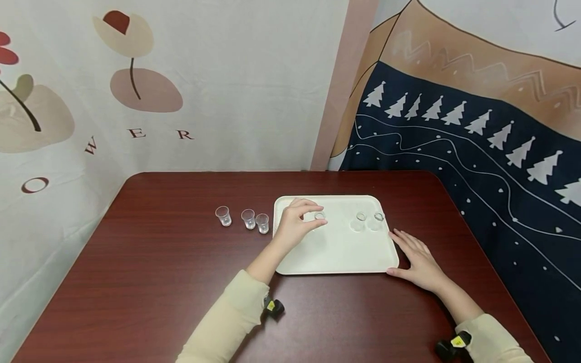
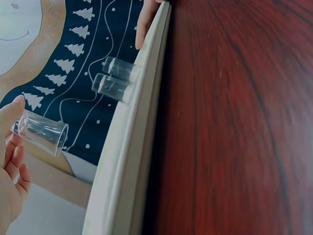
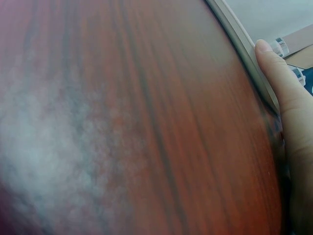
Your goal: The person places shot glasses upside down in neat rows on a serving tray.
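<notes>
My left hand [image 1: 295, 222] pinches a small clear shot glass [image 2: 43, 131] between thumb and fingers, above the left part of a white tray [image 1: 327, 252]. In the left wrist view its wide mouth points down at the tray, apart from it. Two more clear glasses [image 1: 357, 222] stand close together on the tray's right side, seemingly mouth down. With fingers spread, my right hand [image 1: 419, 264] rests at the tray's right edge, its thumb near the front corner. Left of the tray, three shot glasses [image 1: 248, 219] stand upright on the table.
The tray lies on a dark red wooden table [image 1: 181, 282], toward its far edge. Behind the table hang a white printed cloth [image 1: 240, 101] and a dark blue one [image 1: 454, 156] with white trees. A small black wrist camera [image 1: 274, 307] sits at the left sleeve.
</notes>
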`<state>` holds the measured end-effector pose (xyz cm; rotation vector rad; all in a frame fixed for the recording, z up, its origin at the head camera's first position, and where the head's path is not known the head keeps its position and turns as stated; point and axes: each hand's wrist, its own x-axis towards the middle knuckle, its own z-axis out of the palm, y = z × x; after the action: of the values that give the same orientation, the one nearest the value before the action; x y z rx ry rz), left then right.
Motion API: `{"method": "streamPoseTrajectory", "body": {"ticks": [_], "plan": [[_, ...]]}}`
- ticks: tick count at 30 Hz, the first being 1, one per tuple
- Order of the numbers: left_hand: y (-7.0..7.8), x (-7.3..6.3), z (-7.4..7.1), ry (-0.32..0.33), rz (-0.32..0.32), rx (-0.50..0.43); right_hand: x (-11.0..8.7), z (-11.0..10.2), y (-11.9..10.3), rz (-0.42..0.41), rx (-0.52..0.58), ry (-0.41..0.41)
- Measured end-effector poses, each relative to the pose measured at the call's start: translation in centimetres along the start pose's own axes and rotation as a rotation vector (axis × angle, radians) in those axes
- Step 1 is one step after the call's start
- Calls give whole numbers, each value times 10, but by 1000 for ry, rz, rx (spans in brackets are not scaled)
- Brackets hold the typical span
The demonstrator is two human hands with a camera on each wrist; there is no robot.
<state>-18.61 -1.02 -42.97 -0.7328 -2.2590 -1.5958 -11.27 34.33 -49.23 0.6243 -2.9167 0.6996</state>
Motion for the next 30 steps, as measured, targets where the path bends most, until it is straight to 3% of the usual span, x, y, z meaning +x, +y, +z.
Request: {"method": "streamPoseTrajectory", "body": {"ticks": [16,24,30], "plan": [[-7,12,53,-64,-141,-3,0,1,1,5,4,-3],[-19,14,66,-71,-196,12,0,0,-1,8,5,-4],[-22,16,71,-64,-193,17,0,1,0,9,12,-1]]}}
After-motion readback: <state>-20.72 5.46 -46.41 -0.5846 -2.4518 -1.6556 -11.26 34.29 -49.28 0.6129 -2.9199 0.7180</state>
